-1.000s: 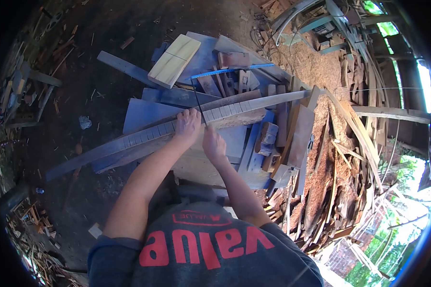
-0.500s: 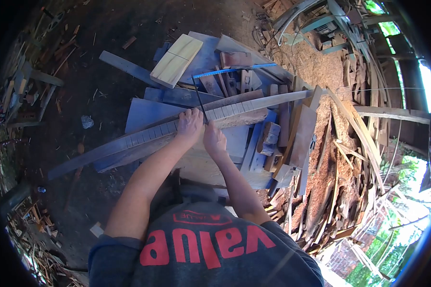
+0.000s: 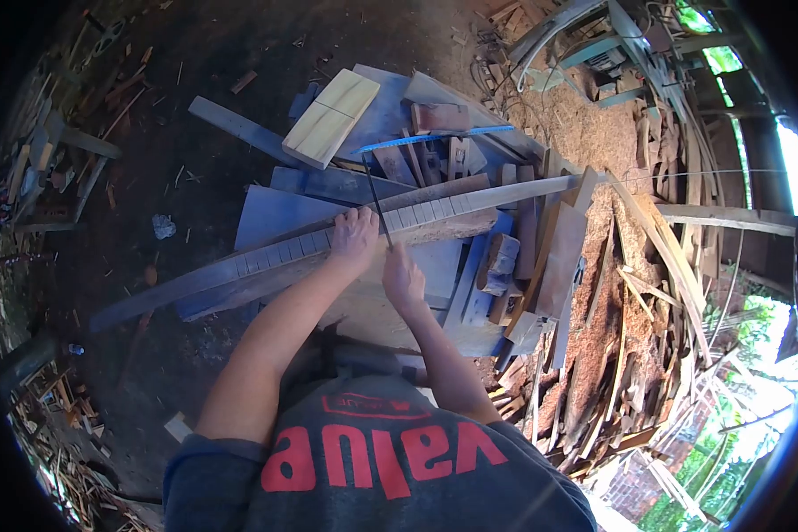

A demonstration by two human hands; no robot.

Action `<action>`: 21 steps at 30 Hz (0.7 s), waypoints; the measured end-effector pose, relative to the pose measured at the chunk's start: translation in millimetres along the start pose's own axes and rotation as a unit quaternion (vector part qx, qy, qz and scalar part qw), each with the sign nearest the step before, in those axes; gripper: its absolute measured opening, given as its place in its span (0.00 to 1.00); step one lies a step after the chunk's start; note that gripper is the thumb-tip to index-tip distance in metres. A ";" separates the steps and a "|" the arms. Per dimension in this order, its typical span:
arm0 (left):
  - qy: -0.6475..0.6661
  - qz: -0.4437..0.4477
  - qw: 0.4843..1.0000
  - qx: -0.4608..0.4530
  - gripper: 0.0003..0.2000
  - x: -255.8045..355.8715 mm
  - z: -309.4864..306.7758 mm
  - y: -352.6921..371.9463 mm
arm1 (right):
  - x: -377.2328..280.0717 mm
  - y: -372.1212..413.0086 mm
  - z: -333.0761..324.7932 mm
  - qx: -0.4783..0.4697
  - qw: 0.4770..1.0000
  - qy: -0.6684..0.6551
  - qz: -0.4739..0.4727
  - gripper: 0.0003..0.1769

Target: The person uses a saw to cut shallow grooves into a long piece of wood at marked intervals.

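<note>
A long, curved grey wooden beam (image 3: 288,250) with a row of evenly spaced crosswise cuts or lines lies diagonally over the bench. My left hand (image 3: 356,238) rests on it with fingers bent over its far edge. Just right of it, my right hand (image 3: 403,279) grips the near end of a thin dark saw (image 3: 375,197); its handle is hidden in my fist. The blade lies across the beam, close to my left fingers, and its far end reaches toward a blue strip (image 3: 434,137). Beneath the beam is a thicker rough timber (image 3: 457,226).
A pale wood block (image 3: 332,118) sits at the far left of the bench. Brown blocks (image 3: 498,263) and wooden planes or offcuts crowd the right side. Sawdust (image 3: 567,133) and scrap strips (image 3: 616,355) cover the ground to the right. A thin cord (image 3: 700,168) stretches off right.
My right hand has drawn the saw back toward my body, so its near end sits lower. My left hand stays on the beam. The view has shifted slightly.
</note>
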State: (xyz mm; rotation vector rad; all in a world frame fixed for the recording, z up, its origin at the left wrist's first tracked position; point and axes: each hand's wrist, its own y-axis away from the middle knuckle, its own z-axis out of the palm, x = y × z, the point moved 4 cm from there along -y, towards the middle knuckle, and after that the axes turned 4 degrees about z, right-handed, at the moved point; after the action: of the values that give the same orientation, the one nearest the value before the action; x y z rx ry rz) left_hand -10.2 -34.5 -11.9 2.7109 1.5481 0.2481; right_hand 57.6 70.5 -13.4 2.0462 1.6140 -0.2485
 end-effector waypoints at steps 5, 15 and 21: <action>-0.003 0.006 1.000 0.010 0.13 0.4 -2.1 2.4 | 2.8 15.5 -4.9 -0.028 0.998 0.029 0.044 0.10; 0.019 -0.002 1.000 0.012 0.13 -3.0 -4.3 2.8 | 6.8 26.8 -3.2 -0.050 0.996 0.037 0.068 0.09; 0.010 -0.002 1.000 -0.009 0.13 -0.5 -0.5 1.0 | -7.3 -20.4 4.6 -0.016 0.999 0.039 0.020 0.09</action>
State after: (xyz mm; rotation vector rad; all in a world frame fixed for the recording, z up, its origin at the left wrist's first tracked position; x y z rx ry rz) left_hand -9.7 -35.5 -11.4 2.7003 1.5477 0.2873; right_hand 37.1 65.2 -19.8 2.0857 1.6101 -0.1281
